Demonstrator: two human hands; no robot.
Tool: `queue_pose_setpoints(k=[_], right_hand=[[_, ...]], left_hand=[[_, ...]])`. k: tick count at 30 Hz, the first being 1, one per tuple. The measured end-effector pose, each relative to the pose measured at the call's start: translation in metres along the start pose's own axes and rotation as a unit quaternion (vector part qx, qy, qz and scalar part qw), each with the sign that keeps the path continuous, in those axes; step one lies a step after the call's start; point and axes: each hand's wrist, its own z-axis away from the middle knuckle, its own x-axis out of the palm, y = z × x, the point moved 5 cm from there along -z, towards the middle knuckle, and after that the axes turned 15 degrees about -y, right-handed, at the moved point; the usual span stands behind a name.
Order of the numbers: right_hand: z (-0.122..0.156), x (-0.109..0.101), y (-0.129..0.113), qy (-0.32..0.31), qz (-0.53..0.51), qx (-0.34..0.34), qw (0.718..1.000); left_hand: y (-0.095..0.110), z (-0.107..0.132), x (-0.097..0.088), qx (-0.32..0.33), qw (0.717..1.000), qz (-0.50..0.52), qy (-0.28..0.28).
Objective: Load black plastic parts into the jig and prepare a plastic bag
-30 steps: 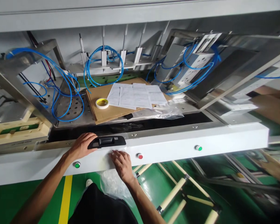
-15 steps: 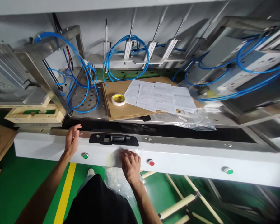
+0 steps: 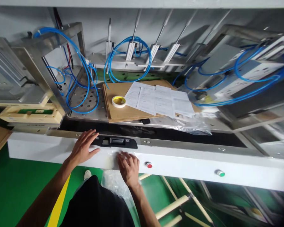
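Observation:
A black plastic trim panel [image 3: 119,141] with a rectangular recess and a small square opening lies along the white front ledge [image 3: 180,160]. My left hand [image 3: 84,148] is at the panel's left end, its fingers spread and the thumb apart, with nothing in its grasp; the fingertips overlap the panel's end. Just below the panel, over the ledge, my right hand [image 3: 129,168] has its fingers curled inward. Whatever lies under those fingertips is hidden.
Behind the ledge, brown cardboard [image 3: 111,112] carries a tape roll [image 3: 118,101] and printed papers [image 3: 164,101]. Coiled blue tubes [image 3: 109,67] hang by metal cylinders. A red button [image 3: 149,165] and a green button [image 3: 220,173] stick out of the ledge. A plastic bag [image 3: 113,183] hangs below.
My left hand has moved right, from beside the panel to its left end, and its fingers have spread, covering the left green button. My right hand stays curled below the panel. The view has shifted slightly.

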Motion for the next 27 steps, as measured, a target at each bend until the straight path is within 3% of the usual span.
queue_pose_setpoints(k=[6, 14, 17, 21, 27], right_hand=[[0.005, 0.004, 0.004, -0.005, -0.016, -0.011, 1.0], [0.012, 0.006, 0.006, -0.026, -0.026, -0.021, 0.999], [0.01, 0.004, 0.007, -0.027, -0.019, -0.014, 0.999], [0.002, -0.004, 0.005, -0.018, -0.014, -0.011, 1.0], [-0.02, -0.026, -0.003, -0.011, -0.034, -0.01, 0.999]], left_hand=[[0.002, -0.026, 0.02, 0.078, 0.996, 0.034, -0.022], [0.006, -0.029, 0.021, 0.083, 0.994, 0.065, -0.026], [0.01, -0.022, 0.009, 0.07, 0.996, 0.057, 0.009], [0.017, 0.008, -0.01, 0.049, 0.993, 0.014, 0.107], [0.028, 0.03, -0.003, 0.103, 0.987, -0.091, 0.089]])
